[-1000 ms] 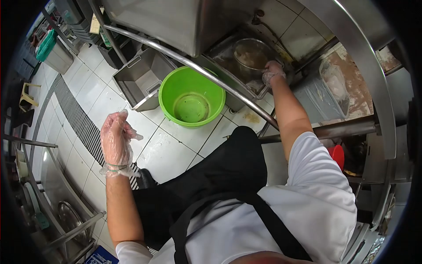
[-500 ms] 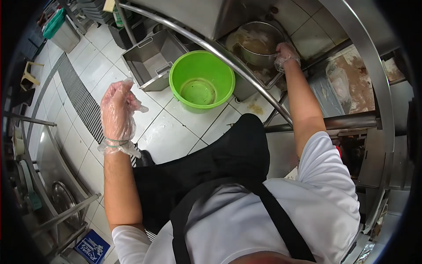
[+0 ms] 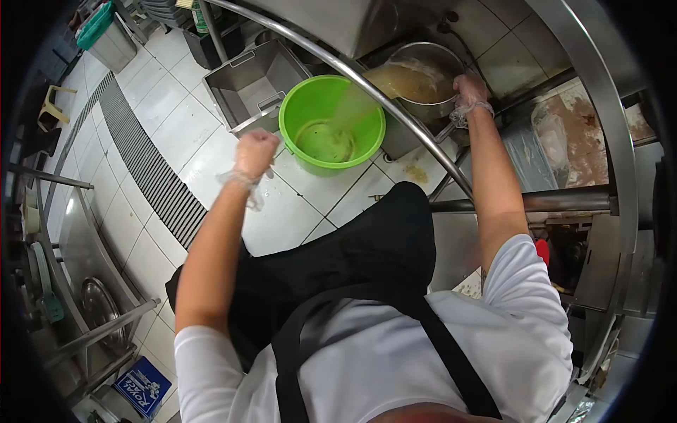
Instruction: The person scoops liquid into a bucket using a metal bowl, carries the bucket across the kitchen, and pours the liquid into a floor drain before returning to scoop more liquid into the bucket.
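Evidently, the right hand (image 3: 471, 92) is gripping the tilted pot (image 3: 424, 111) by its edge; cloudy liquid (image 3: 350, 108) is streaming into the green tub (image 3: 319, 165) beside the steel bin's (image 3: 240, 90) corner, some remaining unpoured. The left hand (image 3: 255, 153) is curling, seemingly empty.

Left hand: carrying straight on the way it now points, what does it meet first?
In this view, the left hand seems to line up with the steel container first, though its height above it is unclear.

White-tiled floor (image 3: 281, 222), crossed by a striped drain grate (image 3: 144, 158). Placed on it are a green tub (image 3: 305, 161), a metal container (image 3: 245, 81) just beside, a yellow stool (image 3: 52, 109) and a grey bin (image 3: 113, 51); tiles are marked by a stain (image 3: 416, 173) (yellowish brown).
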`<state>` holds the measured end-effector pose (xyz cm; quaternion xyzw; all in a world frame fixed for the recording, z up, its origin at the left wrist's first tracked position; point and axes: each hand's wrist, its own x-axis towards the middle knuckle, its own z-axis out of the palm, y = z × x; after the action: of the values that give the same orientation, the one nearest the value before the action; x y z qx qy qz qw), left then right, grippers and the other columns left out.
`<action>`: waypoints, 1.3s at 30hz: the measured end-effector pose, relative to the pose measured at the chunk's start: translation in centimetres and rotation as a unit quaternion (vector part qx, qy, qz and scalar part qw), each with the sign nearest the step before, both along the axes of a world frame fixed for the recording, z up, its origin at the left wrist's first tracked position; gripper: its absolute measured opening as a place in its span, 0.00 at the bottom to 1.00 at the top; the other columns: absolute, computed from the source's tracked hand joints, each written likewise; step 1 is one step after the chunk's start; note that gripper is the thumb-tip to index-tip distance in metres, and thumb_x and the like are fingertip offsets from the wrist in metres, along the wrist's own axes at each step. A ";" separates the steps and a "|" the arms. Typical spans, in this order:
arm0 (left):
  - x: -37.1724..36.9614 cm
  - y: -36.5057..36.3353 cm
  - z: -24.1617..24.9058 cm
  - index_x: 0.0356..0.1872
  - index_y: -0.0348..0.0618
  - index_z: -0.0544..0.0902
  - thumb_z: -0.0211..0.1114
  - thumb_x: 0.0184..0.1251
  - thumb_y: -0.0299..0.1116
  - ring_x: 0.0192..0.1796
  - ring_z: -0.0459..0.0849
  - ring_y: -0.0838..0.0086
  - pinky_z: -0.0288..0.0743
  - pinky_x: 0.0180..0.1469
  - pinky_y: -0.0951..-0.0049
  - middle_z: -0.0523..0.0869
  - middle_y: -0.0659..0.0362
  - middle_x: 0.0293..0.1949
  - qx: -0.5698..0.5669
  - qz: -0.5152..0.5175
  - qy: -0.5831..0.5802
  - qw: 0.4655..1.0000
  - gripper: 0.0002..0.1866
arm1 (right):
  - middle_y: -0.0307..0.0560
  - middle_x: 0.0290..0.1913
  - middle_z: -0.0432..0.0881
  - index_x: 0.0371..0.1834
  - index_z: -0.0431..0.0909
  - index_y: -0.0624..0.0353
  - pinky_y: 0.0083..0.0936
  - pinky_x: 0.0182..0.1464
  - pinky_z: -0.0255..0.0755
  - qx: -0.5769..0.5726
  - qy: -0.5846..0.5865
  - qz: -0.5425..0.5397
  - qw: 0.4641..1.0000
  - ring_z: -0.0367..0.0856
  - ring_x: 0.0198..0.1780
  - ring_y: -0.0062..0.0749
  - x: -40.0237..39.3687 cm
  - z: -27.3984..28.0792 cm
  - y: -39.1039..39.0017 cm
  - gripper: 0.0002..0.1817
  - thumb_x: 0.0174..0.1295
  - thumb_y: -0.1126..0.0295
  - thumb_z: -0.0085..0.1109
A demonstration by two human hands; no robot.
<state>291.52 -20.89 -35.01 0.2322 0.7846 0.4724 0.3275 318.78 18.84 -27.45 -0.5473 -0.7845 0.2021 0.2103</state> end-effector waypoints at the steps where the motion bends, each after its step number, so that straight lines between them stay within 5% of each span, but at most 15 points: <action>1: -0.7 1.0 -3.4 0.29 0.35 0.81 0.59 0.57 0.35 0.23 0.82 0.69 0.77 0.26 0.69 0.82 0.52 0.22 -0.035 -0.018 0.085 0.996 0.11 | 0.53 0.22 0.79 0.15 0.77 0.63 0.34 0.31 0.68 -0.001 0.002 -0.002 1.000 0.77 0.26 0.39 0.1 0.0 -0.4 0.08 0.34 0.69 0.56; 3: -2.0 3.6 -14.3 0.36 0.33 0.80 0.59 0.56 0.36 0.24 0.84 0.65 0.78 0.27 0.67 0.83 0.49 0.24 -0.113 -0.112 0.187 0.969 0.15 | 0.58 0.27 0.81 0.20 0.78 0.65 0.36 0.33 0.68 -0.018 0.052 -0.041 0.998 0.78 0.28 0.45 0.2 0.5 -1.4 0.11 0.36 0.68 0.55; 4: -1.5 4.3 -15.1 0.39 0.32 0.79 0.60 0.56 0.37 0.23 0.84 0.64 0.78 0.26 0.67 0.83 0.48 0.24 -0.116 -0.103 0.132 0.979 0.16 | 0.58 0.27 0.81 0.20 0.78 0.65 0.36 0.33 0.68 -0.016 0.058 -0.041 0.997 0.78 0.28 0.45 0.1 0.4 -0.7 0.11 0.36 0.68 0.55; 6: 1.0 5.4 -13.1 0.43 0.30 0.76 0.61 0.54 0.37 0.22 0.84 0.63 0.78 0.26 0.66 0.83 0.47 0.25 -0.078 0.008 -0.056 0.995 0.20 | 0.65 0.32 0.80 0.26 0.79 0.68 0.39 0.36 0.69 0.018 -0.079 0.002 0.997 0.79 0.34 0.53 0.5 -0.2 1.0 0.15 0.38 0.67 0.54; 13: 4.5 7.4 -12.5 0.28 0.34 0.80 0.58 0.52 0.33 0.21 0.84 0.64 0.77 0.23 0.64 0.82 0.49 0.20 -0.128 0.044 -0.097 0.986 0.11 | 0.60 0.30 0.80 0.19 0.79 0.63 0.38 0.38 0.71 0.077 -0.060 -0.010 0.995 0.80 0.36 0.51 0.8 -1.9 3.1 0.11 0.38 0.66 0.55; 15: 4.9 7.4 -14.5 0.22 0.37 0.81 0.58 0.53 0.35 0.21 0.84 0.64 0.78 0.24 0.64 0.81 0.50 0.16 -0.128 0.011 -0.073 0.989 0.11 | 0.60 0.30 0.80 0.20 0.80 0.63 0.38 0.38 0.71 0.124 -0.066 -0.013 0.990 0.79 0.37 0.53 0.9 -2.0 3.3 0.10 0.38 0.68 0.55; 17: 5.3 7.5 -19.2 0.29 0.33 0.77 0.56 0.62 0.40 0.15 0.80 0.67 0.71 0.15 0.69 0.82 0.53 0.19 -0.175 -0.294 0.142 0.929 0.16 | 0.60 0.31 0.80 0.20 0.80 0.63 0.38 0.39 0.71 0.186 -0.142 0.043 0.971 0.79 0.38 0.53 1.1 -1.8 3.2 0.09 0.38 0.68 0.55; 19: 6.9 7.2 -19.7 0.34 0.32 0.78 0.55 0.65 0.45 0.16 0.80 0.66 0.71 0.16 0.67 0.82 0.51 0.20 -0.138 -0.266 0.044 0.953 0.20 | 0.61 0.32 0.80 0.20 0.80 0.62 0.38 0.39 0.71 0.246 -0.215 0.101 0.940 0.79 0.38 0.54 0.8 -1.5 2.9 0.08 0.39 0.69 0.55; 21: 9.5 6.4 -12.3 0.39 0.31 0.77 0.53 0.66 0.48 0.15 0.80 0.66 0.72 0.18 0.66 0.82 0.48 0.21 -0.168 -0.095 -0.154 0.969 0.24 | 0.63 0.35 0.79 0.22 0.79 0.64 0.39 0.40 0.71 0.109 0.000 -0.004 0.994 0.78 0.39 0.56 0.2 -1.4 2.6 0.09 0.40 0.70 0.54; 24: 8.2 5.8 -11.0 0.40 0.29 0.78 0.53 0.65 0.55 0.15 0.79 0.65 0.74 0.20 0.66 0.82 0.47 0.21 -0.208 -0.189 -0.062 0.958 0.30 | 0.66 0.39 0.79 0.29 0.79 0.66 0.41 0.45 0.69 0.163 -0.061 0.037 0.984 0.76 0.44 0.61 0.7 -1.9 3.9 0.15 0.42 0.68 0.49; 25: 7.1 5.7 -10.6 0.34 0.29 0.80 0.53 0.64 0.59 0.16 0.80 0.65 0.74 0.20 0.66 0.82 0.48 0.19 -0.217 -0.212 -0.045 0.952 0.33 | 0.68 0.40 0.78 0.31 0.79 0.66 0.42 0.47 0.68 0.181 -0.081 0.049 0.979 0.75 0.46 0.63 0.8 -1.7 3.7 0.16 0.43 0.68 0.48; 27: 4.7 4.9 -8.4 0.26 0.30 0.81 0.55 0.62 0.59 0.17 0.80 0.66 0.75 0.21 0.66 0.81 0.50 0.17 -0.206 -0.206 0.039 0.956 0.32 | 0.68 0.38 0.78 0.30 0.79 0.66 0.43 0.46 0.67 0.085 0.047 -0.009 0.995 0.75 0.44 0.64 -0.3 0.8 0.5 0.15 0.43 0.68 0.48; 29: 1.6 4.3 -8.4 0.22 0.31 0.81 0.59 0.60 0.56 0.16 0.80 0.67 0.74 0.21 0.69 0.79 0.53 0.15 -0.196 -0.187 0.180 0.946 0.30 | 0.68 0.37 0.78 0.30 0.78 0.66 0.43 0.45 0.67 0.091 0.057 -0.015 0.994 0.74 0.42 0.64 -0.5 1.1 0.5 0.15 0.42 0.68 0.48; 33: 1.1 1.4 2.3 0.31 0.31 0.82 0.62 0.59 0.54 0.17 0.75 0.74 0.71 0.21 0.73 0.82 0.53 0.23 -0.156 -0.097 0.059 0.981 0.27 | 0.67 0.32 0.77 0.26 0.76 0.65 0.44 0.41 0.67 0.109 0.106 -0.019 0.988 0.74 0.38 0.65 -1.0 1.7 -1.2 0.12 0.41 0.69 0.49; 39: 2.6 -2.5 8.8 0.38 0.30 0.81 0.63 0.58 0.51 0.23 0.77 0.74 0.71 0.26 0.75 0.82 0.54 0.25 -0.080 -0.007 0.022 0.997 0.26 | 0.66 0.30 0.77 0.23 0.73 0.66 0.46 0.38 0.67 0.154 0.067 -0.008 0.986 0.73 0.36 0.65 -1.6 1.5 -2.3 0.09 0.42 0.70 0.49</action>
<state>294.09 -23.42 -26.18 0.2206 0.8253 0.4007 0.3311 317.17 16.57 -25.95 -0.4999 -0.7862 0.1133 0.3452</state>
